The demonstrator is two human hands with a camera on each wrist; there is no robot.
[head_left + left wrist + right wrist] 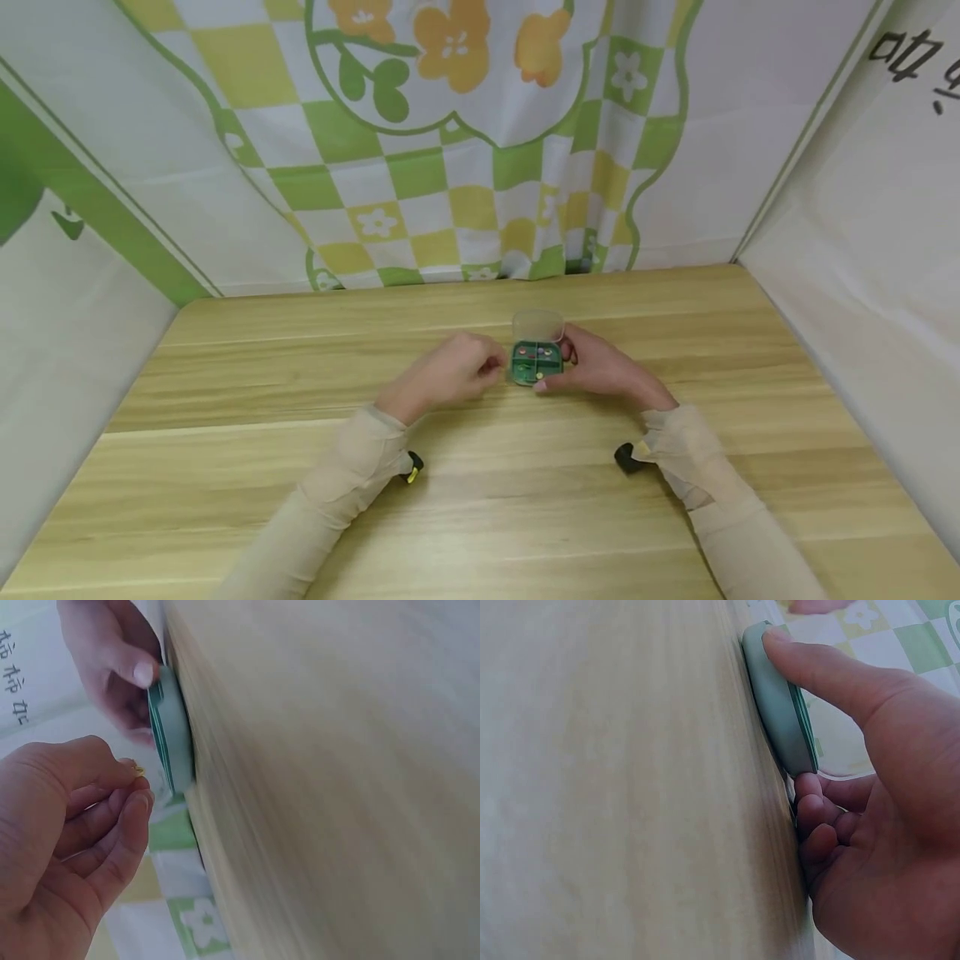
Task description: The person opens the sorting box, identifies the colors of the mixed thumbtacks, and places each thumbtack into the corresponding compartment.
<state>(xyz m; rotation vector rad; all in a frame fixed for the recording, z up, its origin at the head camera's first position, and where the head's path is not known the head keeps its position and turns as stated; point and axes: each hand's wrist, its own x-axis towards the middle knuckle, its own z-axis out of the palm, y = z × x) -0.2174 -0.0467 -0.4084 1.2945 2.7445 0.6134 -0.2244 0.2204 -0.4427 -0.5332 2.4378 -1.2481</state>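
A small green compartment box (517, 380) stands on the table with its clear lid (537, 323) raised at the back. Several tiny coloured pieces (522, 352) lie in its sections. My right hand (602, 367) grips the box from the right, thumb at the front edge and fingers at the far side; the right wrist view shows the thumb on the pale green side wall (776, 712). Just left of the box is my left hand (459, 371), apart from it. Its thumb and forefinger pinch a tiny yellow piece (139, 771), mostly hidden by the fingertips.
Box and hands are over a wood-grain table (480, 517). A checked green, yellow and white cloth (420, 175) hangs at the table's back edge. White panels (885, 250) stand along the sides. Small black devices (628, 458) sit at both wrists.
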